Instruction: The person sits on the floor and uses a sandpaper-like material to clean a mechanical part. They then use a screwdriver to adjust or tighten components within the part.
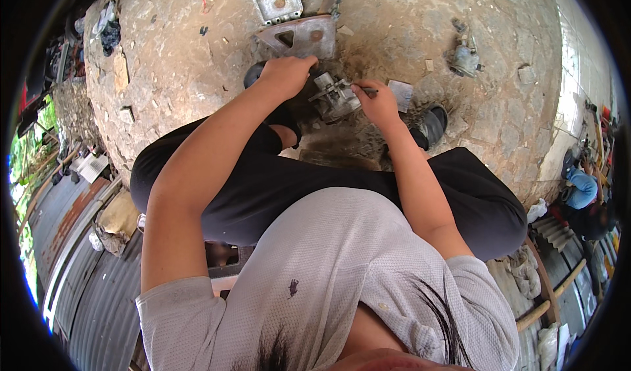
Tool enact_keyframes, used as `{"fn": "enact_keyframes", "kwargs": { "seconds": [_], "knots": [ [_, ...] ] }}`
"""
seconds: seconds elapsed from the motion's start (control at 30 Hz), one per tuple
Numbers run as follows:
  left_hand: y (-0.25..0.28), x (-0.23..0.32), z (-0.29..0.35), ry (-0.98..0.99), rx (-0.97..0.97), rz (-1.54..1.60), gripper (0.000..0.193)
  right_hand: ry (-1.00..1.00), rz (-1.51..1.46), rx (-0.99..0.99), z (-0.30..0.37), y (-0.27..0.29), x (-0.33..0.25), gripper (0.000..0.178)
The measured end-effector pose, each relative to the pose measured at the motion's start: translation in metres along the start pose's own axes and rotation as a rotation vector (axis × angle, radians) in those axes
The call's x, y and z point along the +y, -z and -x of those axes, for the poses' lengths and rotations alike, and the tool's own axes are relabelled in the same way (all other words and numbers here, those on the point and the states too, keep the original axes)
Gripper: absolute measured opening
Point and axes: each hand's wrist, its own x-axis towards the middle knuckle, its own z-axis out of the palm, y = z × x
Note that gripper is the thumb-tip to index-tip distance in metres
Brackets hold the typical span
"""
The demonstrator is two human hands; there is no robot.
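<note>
A grey metal carburetor-like part (336, 100) sits on the dirt-stained ground between my feet. My right hand (380, 104) is at its right side, with fingers closed around a thin dark rod-like tool (370, 91). The tool's inner end meets the part or lies just beside it; I cannot tell which. My left hand (289, 76) is closed above and left of the part, fingertips bent toward the far side. What it holds, if anything, is hidden. Just beyond it lies a flat metal bracket (305, 37) with a triangular hole.
A cast metal housing (276, 1) lies beyond the bracket. Another small metal part (465, 60) rests farther right. A pale flat piece (400, 95) lies beside my right hand, near my dark shoe (432, 126). Corrugated sheets (108, 292) stand at left; another person (582, 190) is at far right.
</note>
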Motion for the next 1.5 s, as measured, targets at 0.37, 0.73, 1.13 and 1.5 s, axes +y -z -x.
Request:
{"fn": "enact_keyframes", "kwargs": {
  "seconds": [0.37,0.73,1.13,1.5],
  "knots": [
    [0.0,0.0,0.001,0.007,-0.009,0.022,0.025,-0.1,0.14,-0.108,-0.008,0.01,-0.007,0.03],
    [-0.011,-0.005,-0.004,0.018,0.009,0.02,0.025,-0.046,0.06,-0.067,-0.008,0.008,0.005,0.034],
    [-0.004,0.001,-0.001,0.019,0.005,0.013,0.044,-0.081,-0.059,-0.042,-0.004,-0.004,0.017,0.034],
    [-0.001,0.006,-0.004,0.047,-0.024,0.013,0.05,-0.078,0.049,-0.036,-0.007,0.0,0.009,0.03]
  ]
}}
